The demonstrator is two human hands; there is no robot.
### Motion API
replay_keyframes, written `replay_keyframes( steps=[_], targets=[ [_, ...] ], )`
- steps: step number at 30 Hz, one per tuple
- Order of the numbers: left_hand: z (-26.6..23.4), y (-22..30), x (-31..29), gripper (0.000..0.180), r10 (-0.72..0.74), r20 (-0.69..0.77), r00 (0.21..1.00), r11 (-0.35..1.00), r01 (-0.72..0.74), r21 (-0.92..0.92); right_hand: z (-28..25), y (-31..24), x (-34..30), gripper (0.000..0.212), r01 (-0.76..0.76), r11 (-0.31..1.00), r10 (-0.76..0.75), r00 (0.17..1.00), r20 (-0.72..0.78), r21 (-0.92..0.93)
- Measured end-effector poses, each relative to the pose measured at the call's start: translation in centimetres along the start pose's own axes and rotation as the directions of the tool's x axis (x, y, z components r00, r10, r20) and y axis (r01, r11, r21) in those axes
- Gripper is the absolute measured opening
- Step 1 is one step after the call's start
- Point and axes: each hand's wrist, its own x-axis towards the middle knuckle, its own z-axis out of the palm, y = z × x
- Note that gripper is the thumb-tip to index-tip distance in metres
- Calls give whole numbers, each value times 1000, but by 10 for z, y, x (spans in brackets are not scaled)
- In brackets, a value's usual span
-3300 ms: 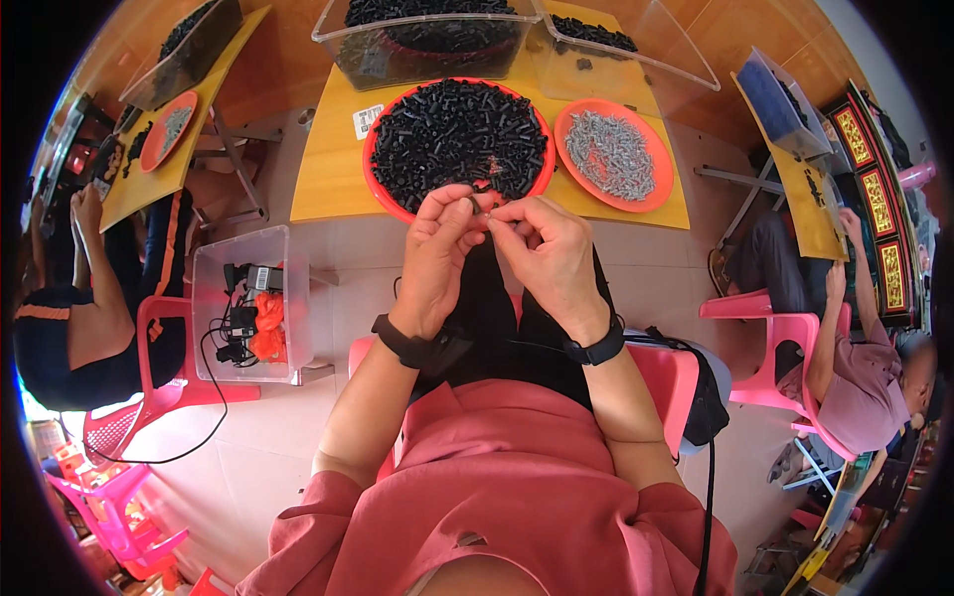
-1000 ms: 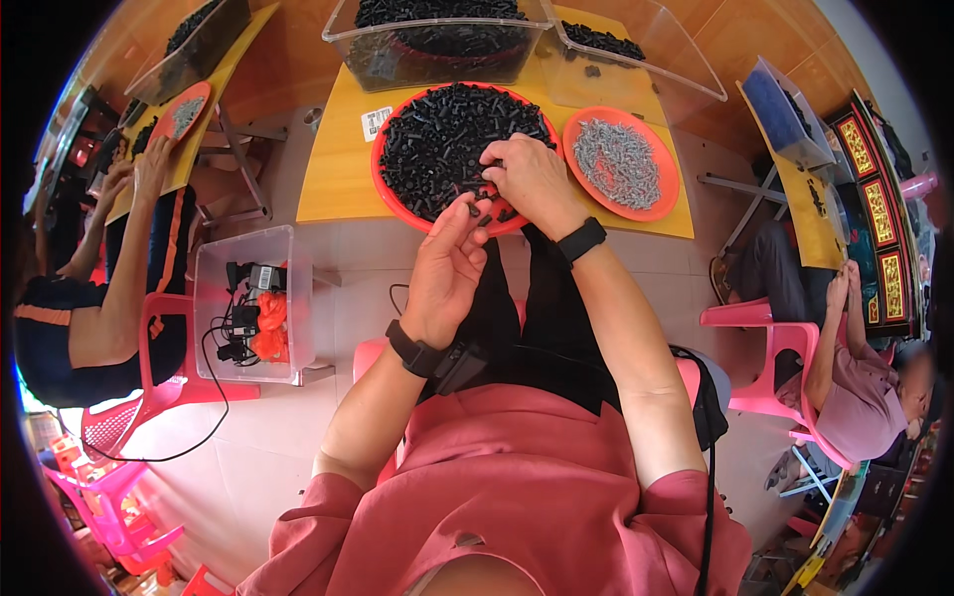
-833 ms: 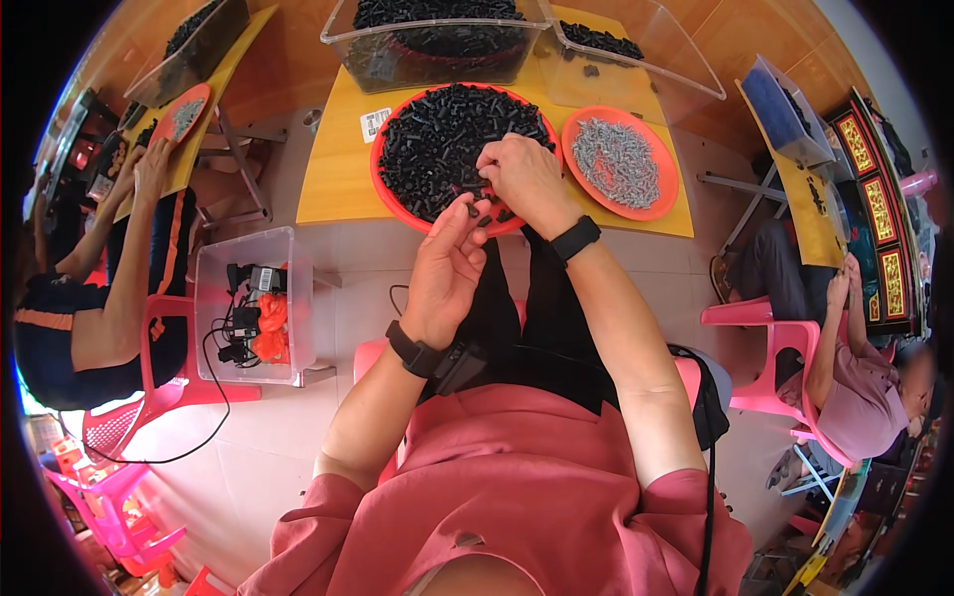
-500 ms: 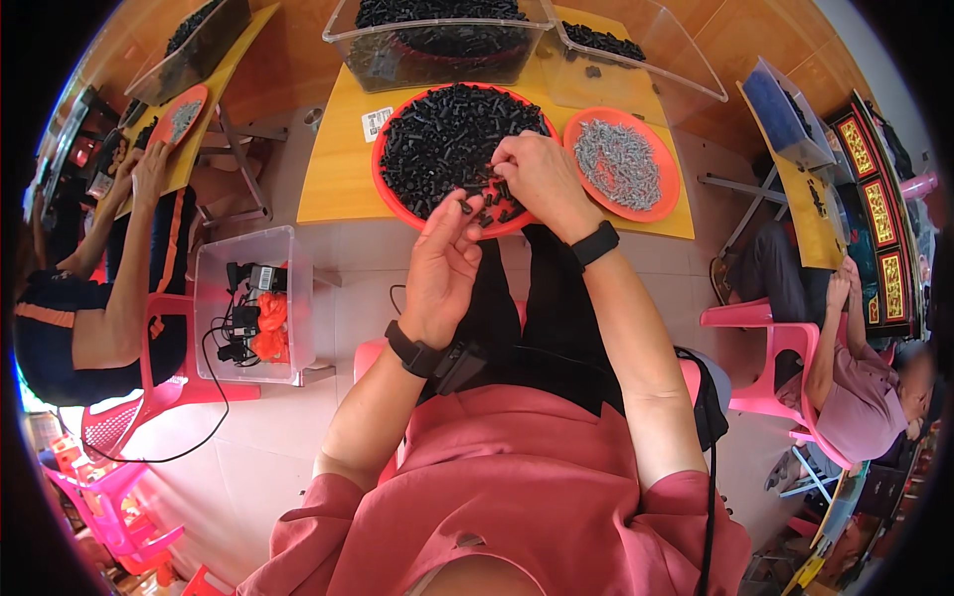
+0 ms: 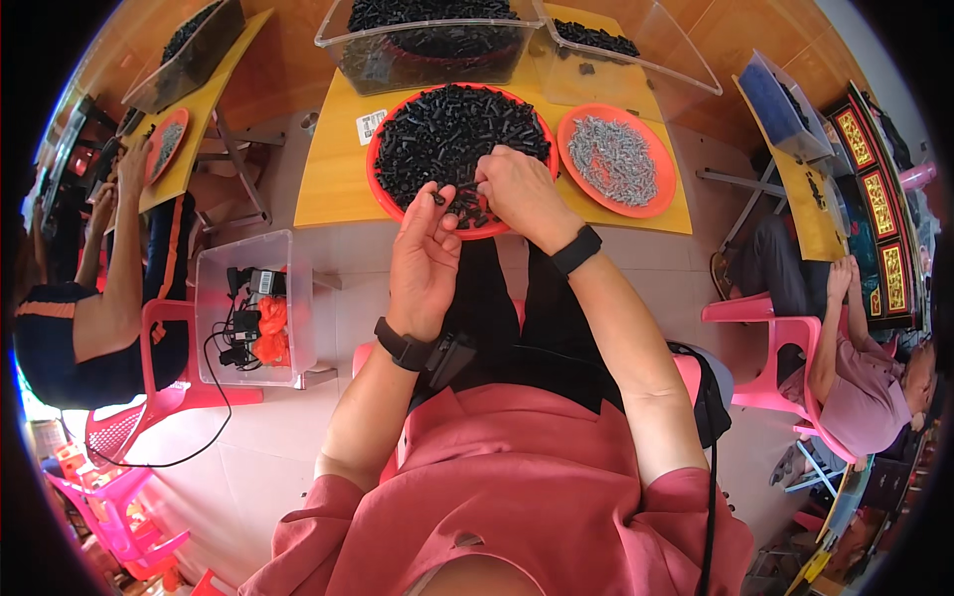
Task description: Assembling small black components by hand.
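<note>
In front of me a round red basin [image 5: 373, 184] holds a heap of small black tube-like plastic pieces [image 5: 452, 129]. Over its near edge my left hand [image 5: 424, 260] is turned palm up, thumb and fingertips pinching one small black piece [image 5: 437, 199]. Close beside it on the right, my right hand [image 5: 525, 199] is palm down with its fingertips pinched together; whatever they grip is hidden. An orange-red plate [image 5: 664, 199] of small silver screw-like parts [image 5: 608, 159] lies just right of the right hand.
Clear bins [image 5: 427, 60] of black pieces stand along the back of the yellow table [image 5: 328, 189]. On the floor at left, a clear box [image 5: 214, 328] holds cables and adapters. People sit on pink chairs at side tables, one on the left [image 5: 109, 328], another on the right [image 5: 865, 397].
Both my hands have shifted a little to the left. The right fingertips have moved from the heap toward the near edge of the basin, while the left hand keeps its pinch.
</note>
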Motion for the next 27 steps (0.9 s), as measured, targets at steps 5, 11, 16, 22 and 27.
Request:
replay_keyframes(
  steps=[5,11,16,22,27],
  targets=[
    [-1,0,0,28,0,2,1000,1000,0,8,-9,-7,-10,10,25,973,14,986,-164,229],
    [0,-1,0,28,-2,-5,1000,1000,2,15,-5,-7,-15,11,15,971,25,986,-166,237],
    [-2,0,0,25,13,16,1000,1000,-13,23,-20,-33,-35,20,-154,668,315,945,-90,729],
    [7,-7,-5,25,79,44,996,989,-84,126,-24,-53,-55,28,-143,493,335,942,-35,858],
    [8,-11,-8,23,104,94,990,967,-123,225,-24,-55,-59,28,-115,474,333,941,-57,873]
  ],
)
